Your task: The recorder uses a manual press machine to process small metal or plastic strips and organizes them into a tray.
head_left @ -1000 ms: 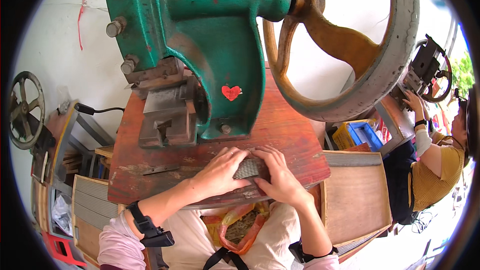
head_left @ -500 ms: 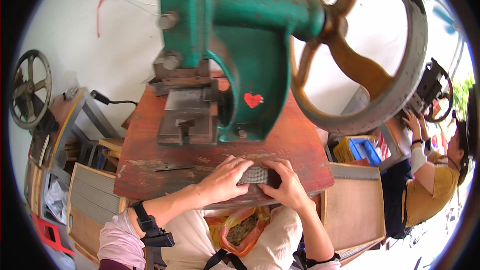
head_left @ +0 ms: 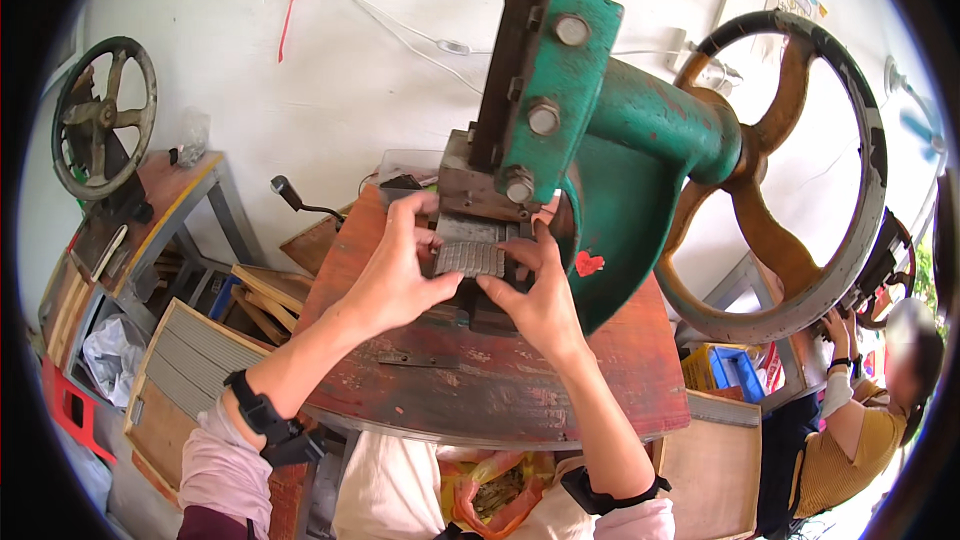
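My left hand and my right hand grip a grey block of small ridged metal pieces in tight rows between them. Fingers and thumbs close on its two ends. The block is at the metal bed of a green hand press, just below its ram block. Whether it rests on the bed or hovers over it I cannot tell. My fingers hide the block's ends and part of the bed.
The press's large handwheel stands to the right. A flat metal strip lies on the worn red wooden table. Wooden trays flank the table, and an orange bag sits in my lap. A co-worker works at far right.
Both hands have carried the grey block forward from the table's front edge to the press bed. The view has shifted, so the press now appears farther right and tilted.
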